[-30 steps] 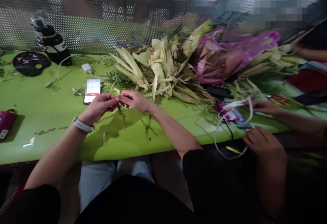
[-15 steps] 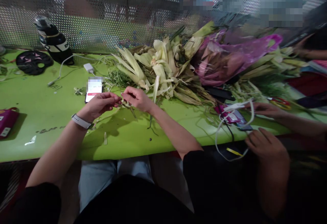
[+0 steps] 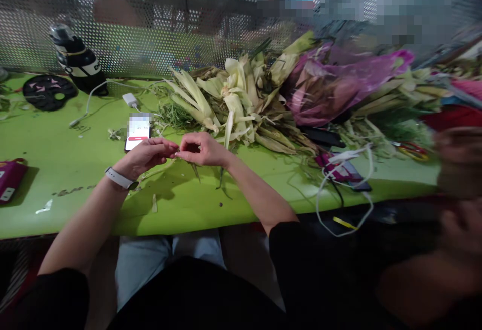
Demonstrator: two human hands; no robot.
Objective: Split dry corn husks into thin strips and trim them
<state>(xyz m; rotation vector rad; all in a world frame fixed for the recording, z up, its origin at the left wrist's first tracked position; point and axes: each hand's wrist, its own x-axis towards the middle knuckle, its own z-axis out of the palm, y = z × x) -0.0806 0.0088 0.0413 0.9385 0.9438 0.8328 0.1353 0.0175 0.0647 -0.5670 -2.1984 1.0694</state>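
Observation:
My left hand (image 3: pixel 149 154), below a white watch band, is closed in a pinch over the green table (image 3: pixel 188 194). Fingertip to fingertip with it, my right hand (image 3: pixel 203 149) pinches too, its thumb and forefinger forming a loop. Whatever lies between the fingertips is too small to make out. Just behind my left hand lies a lit phone (image 3: pixel 138 130). A heap of pale corn husks (image 3: pixel 237 99) spreads beyond my right hand, and thin green shreds (image 3: pixel 175 115) lie at its left side. A narrow husk scrap (image 3: pixel 154 203) rests in front of my hands.
A dark bottle (image 3: pixel 81 64) and a black mask (image 3: pixel 48 91) stand and lie back left, near a white cable. At left is a magenta box (image 3: pixel 11 180). Rightward are a pink plastic bag (image 3: pixel 331 89), a cabled power bank and another person's blurred hand (image 3: pixel 461 146). A perforated metal screen borders the back.
My right hand has turned slightly, its thumb and forefinger now rounded into a loop. My left hand has barely moved. The other person's hands have drawn away from the white cable toward the right.

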